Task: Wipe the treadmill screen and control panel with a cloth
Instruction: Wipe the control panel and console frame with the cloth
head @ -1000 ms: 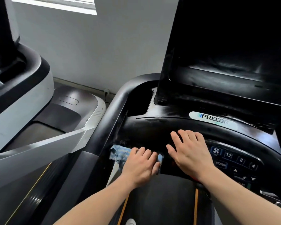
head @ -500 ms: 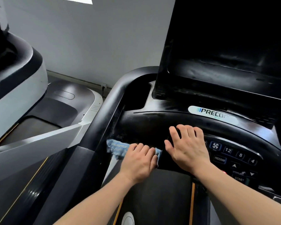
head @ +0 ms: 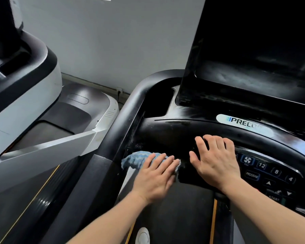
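Note:
The black treadmill console fills the right of the head view, with its dark screen tilted above a glossy curved control panel. A blue cloth lies at the panel's lower left edge. My left hand presses flat on the cloth, covering its right half. My right hand rests flat on the bare panel just right of it, fingers spread, holding nothing. Buttons showing a fan, 12, 8, 4, PROGRAM and START sit right of my right hand.
A black side handrail curves along the console's left. A second white and black treadmill stands close on the left. A grey wall runs behind both. The treadmill belt lies below my arms.
The cloth has bunched a little to the left under my left hand. My right hand stays flat on the panel. The view has shifted slightly.

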`<state>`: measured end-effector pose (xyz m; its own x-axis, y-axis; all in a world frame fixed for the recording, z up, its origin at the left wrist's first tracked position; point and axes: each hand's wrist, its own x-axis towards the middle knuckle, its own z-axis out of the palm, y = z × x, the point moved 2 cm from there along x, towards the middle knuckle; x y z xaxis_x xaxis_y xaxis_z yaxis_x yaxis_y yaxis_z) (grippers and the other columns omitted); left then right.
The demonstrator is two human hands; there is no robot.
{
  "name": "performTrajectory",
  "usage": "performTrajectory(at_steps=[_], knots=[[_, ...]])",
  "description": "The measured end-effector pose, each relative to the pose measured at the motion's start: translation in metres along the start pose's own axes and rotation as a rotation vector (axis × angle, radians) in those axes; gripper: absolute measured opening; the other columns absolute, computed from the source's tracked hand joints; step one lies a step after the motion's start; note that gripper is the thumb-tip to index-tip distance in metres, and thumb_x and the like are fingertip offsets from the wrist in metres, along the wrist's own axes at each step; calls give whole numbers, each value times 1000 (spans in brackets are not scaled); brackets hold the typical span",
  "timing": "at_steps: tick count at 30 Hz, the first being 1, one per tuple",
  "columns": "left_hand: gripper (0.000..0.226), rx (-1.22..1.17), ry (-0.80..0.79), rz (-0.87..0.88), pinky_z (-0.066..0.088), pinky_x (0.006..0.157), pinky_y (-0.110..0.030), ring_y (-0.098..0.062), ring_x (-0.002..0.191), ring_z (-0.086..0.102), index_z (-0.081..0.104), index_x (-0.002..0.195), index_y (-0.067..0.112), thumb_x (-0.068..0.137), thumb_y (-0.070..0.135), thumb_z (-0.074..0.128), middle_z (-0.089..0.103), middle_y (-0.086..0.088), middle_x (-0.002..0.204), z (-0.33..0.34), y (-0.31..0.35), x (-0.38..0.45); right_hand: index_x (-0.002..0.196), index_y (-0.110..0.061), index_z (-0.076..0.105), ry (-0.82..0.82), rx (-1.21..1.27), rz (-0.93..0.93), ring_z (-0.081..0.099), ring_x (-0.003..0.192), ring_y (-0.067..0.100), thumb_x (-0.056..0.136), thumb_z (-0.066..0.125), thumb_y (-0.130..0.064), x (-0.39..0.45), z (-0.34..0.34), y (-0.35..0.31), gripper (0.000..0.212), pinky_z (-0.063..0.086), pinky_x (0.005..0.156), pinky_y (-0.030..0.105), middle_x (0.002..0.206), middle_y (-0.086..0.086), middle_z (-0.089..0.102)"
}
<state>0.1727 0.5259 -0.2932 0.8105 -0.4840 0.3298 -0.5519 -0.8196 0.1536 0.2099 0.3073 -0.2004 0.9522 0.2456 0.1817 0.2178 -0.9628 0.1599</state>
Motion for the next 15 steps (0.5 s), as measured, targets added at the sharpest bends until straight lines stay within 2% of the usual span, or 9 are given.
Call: performTrajectory(at_steps=[2, 4, 7, 9, 12, 15], knots=[[54, 42, -74, 9, 36, 119, -55, -28, 139, 53, 50, 153, 31, 103, 49, 47, 58, 4, 151, -8, -35, -8, 136, -10, 59, 3, 1, -2, 56, 115, 41, 96, 47, -55, 0, 0, 0, 61, 39, 96, 55, 129, 19, 61], [56, 46, -110, -72, 32, 121, -56, -32, 141, 51, 50, 153, 31, 100, 50, 48, 57, 1, 150, -12, -51, -16, 135, -10, 59, 8, 8, -3, 56, 115, 41, 96, 47, -55, 1, 0, -1, 61, 39, 96, 55, 129, 19, 61], [57, -5, -65, -341, 29, 121, -61, -38, 145, 45, 56, 148, 22, 96, 44, 50, 58, -5, 148, -8, -22, -11, 135, -10, 60, 17, 15, 4, 56, 114, 41, 95, 49, -55, 3, 1, -2, 60, 39, 97, 55, 128, 19, 62], [55, -65, -31, -403, 25, 122, -62, -40, 148, 39, 58, 147, 17, 100, 43, 45, 57, -5, 150, -2, 19, 1, 134, -10, 60, 19, 16, 5, 57, 114, 41, 95, 53, -54, 3, 1, -2, 59, 39, 96, 55, 128, 19, 62], [54, -111, -4, -257, 24, 124, -61, -35, 153, 34, 54, 151, 17, 107, 43, 35, 54, 0, 155, 8, 60, 6, 134, -10, 60, 27, 7, 5, 57, 113, 41, 96, 53, -53, 1, 2, 0, 57, 40, 95, 55, 128, 19, 62], [53, -82, 30, 13, 31, 123, -53, -28, 152, 38, 49, 155, 22, 105, 38, 45, 50, 3, 159, 3, 30, -3, 134, -10, 61, 42, -4, 5, 58, 114, 42, 97, 51, -53, 0, 2, 2, 58, 39, 96, 55, 128, 19, 62]])
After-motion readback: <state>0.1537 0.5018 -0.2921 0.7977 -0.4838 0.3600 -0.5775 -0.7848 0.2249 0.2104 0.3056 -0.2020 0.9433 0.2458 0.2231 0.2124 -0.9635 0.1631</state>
